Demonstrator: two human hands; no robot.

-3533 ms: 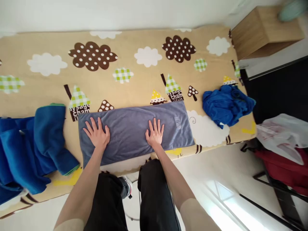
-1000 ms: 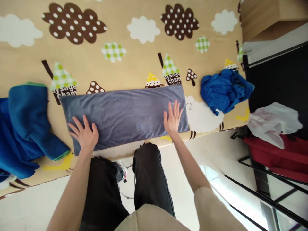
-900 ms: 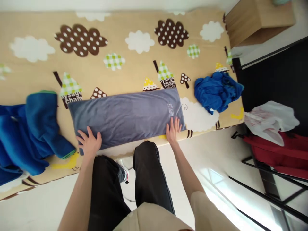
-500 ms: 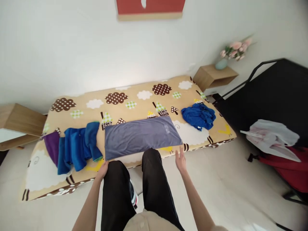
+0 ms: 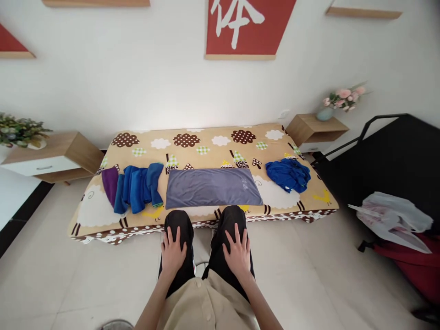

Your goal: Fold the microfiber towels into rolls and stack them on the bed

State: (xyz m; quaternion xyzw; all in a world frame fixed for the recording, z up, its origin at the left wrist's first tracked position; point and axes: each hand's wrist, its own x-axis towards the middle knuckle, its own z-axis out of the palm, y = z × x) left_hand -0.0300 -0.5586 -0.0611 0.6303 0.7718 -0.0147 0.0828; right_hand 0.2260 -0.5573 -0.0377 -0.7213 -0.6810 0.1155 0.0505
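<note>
My left hand (image 5: 173,254) lies flat on my left knee with its fingers spread, holding nothing. On the other knee rests my right hand (image 5: 238,253), also open and empty. Just beyond my knees a grey towel (image 5: 209,187) is spread out as a long rectangle on the low patterned bed (image 5: 192,215). To its left lies a row of rolled or folded blue towels (image 5: 137,188), with a purple towel (image 5: 110,183) at the row's left end. A crumpled heap of blue cloth (image 5: 288,175) sits right of the grey towel.
Wooden nightstands flank the bed: the left one (image 5: 77,153) bears a leafy plant (image 5: 20,130), the right one (image 5: 311,120) a vase of pink flowers (image 5: 325,113). At right, a white plastic bag (image 5: 395,215) lies beside a red bag (image 5: 412,268) and a black-framed panel (image 5: 388,151).
Both hands have drawn back from beside the grey towel's near edge onto my knees. The view has tilted up and turned left. The towels look unmoved.
</note>
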